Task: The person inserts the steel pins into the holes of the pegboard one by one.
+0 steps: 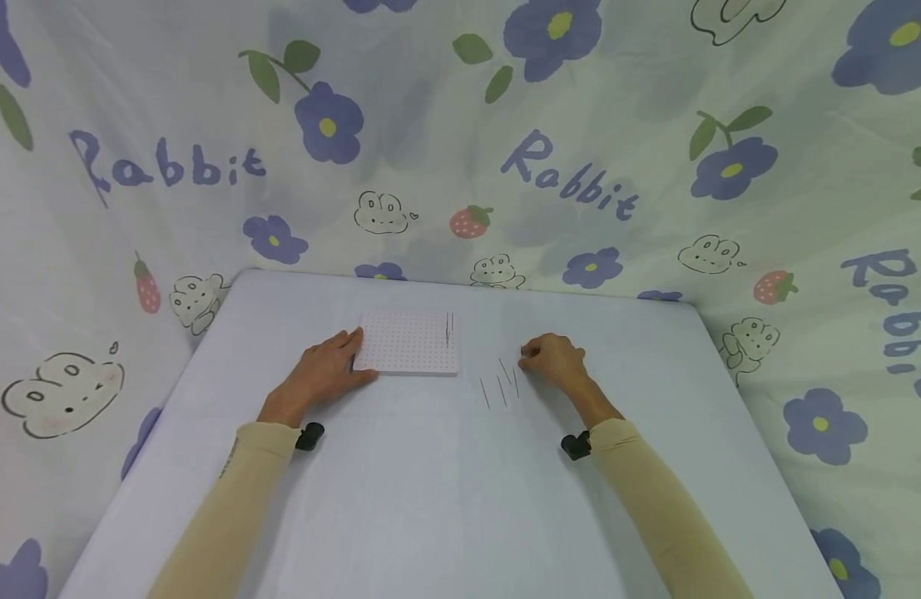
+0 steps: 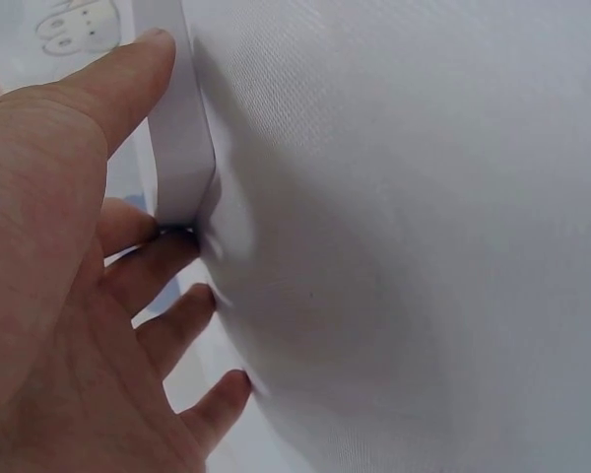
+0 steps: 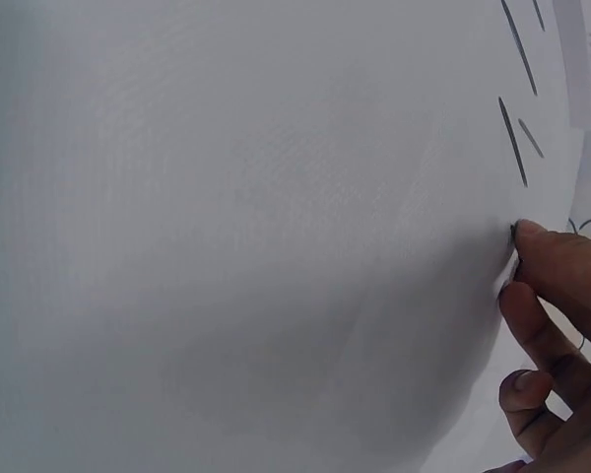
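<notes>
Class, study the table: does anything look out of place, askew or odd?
Nothing damaged or spilled. The pegboard lies flat with the left hand against its edge. One oddity: thin pins lie loose and slanted on the table beside the right hand, while pins already stand upright in the board.

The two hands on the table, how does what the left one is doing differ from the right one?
The left hand lies fairly flat, fingers spread against the left edge of the dotted white board; the right hand is curled, fingertips pinching a thin dark pin. The left hand touches the board; the right hand sits apart from it, beside the loose pins. Both rest on the white table.
</notes>
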`<action>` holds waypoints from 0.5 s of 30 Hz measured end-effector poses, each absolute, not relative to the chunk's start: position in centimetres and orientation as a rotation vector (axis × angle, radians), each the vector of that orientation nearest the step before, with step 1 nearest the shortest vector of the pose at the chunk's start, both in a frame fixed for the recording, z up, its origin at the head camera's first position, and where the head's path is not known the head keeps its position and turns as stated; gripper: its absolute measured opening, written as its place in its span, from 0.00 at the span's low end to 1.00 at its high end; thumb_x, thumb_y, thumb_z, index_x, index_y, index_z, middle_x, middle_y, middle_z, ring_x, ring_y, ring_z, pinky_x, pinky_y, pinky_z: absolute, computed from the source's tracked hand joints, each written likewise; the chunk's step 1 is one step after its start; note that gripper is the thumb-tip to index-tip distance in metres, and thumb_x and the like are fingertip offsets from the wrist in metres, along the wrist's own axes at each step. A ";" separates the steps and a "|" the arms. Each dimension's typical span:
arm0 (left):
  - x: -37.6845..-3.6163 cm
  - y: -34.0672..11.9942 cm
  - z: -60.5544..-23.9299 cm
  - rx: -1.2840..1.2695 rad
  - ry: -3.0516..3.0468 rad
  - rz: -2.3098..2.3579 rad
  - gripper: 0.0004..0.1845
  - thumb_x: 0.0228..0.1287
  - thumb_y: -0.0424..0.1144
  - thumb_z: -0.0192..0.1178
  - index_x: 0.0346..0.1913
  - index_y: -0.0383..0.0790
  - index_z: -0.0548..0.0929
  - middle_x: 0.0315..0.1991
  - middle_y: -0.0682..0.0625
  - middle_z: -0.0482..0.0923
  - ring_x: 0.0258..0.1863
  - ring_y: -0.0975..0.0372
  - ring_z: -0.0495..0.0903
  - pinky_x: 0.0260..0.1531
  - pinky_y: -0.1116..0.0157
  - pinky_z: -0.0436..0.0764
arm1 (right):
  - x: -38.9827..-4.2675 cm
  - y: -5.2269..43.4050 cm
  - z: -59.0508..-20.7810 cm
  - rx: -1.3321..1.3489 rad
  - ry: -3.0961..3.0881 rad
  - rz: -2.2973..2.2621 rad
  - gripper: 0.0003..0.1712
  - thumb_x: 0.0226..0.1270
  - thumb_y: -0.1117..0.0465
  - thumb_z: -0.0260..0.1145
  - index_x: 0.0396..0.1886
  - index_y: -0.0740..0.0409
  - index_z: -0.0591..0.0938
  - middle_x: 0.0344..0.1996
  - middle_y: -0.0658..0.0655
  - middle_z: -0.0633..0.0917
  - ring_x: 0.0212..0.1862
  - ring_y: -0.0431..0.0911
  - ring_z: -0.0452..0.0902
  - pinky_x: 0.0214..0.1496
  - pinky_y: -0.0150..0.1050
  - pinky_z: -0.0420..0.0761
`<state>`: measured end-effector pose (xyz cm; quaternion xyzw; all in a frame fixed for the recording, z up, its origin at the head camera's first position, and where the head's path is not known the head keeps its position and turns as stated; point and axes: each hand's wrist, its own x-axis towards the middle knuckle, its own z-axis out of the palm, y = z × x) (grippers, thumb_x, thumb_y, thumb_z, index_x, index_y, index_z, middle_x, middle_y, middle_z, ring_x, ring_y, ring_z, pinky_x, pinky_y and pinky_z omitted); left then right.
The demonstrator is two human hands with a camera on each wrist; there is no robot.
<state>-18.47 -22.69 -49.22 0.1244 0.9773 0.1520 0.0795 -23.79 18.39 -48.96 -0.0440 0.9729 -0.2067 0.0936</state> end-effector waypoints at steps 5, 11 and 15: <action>-18.5 -22.7 -49.3 0.375 2.929 0.463 0.49 0.69 0.58 0.61 0.78 0.29 0.53 0.76 0.30 0.55 0.75 0.37 0.55 0.69 0.35 0.58 | -23.9 18.4 -48.9 -0.128 2.875 -0.625 0.10 0.64 0.53 0.73 0.43 0.48 0.91 0.42 0.49 0.90 0.52 0.52 0.82 0.57 0.65 0.67; -18.5 -22.8 -49.3 0.375 2.930 0.470 0.49 0.69 0.59 0.60 0.78 0.29 0.54 0.76 0.30 0.55 0.75 0.37 0.55 0.69 0.35 0.58 | -24.1 18.2 -49.0 -0.152 2.889 -0.604 0.04 0.65 0.55 0.72 0.35 0.47 0.91 0.36 0.48 0.90 0.46 0.52 0.83 0.56 0.67 0.68; -18.6 -22.8 -49.5 0.377 2.928 0.475 0.49 0.69 0.59 0.60 0.78 0.29 0.54 0.76 0.30 0.55 0.75 0.37 0.55 0.69 0.35 0.58 | -24.1 18.1 -48.7 -0.165 2.900 -0.583 0.04 0.65 0.57 0.71 0.32 0.48 0.91 0.36 0.50 0.90 0.44 0.52 0.83 0.55 0.68 0.69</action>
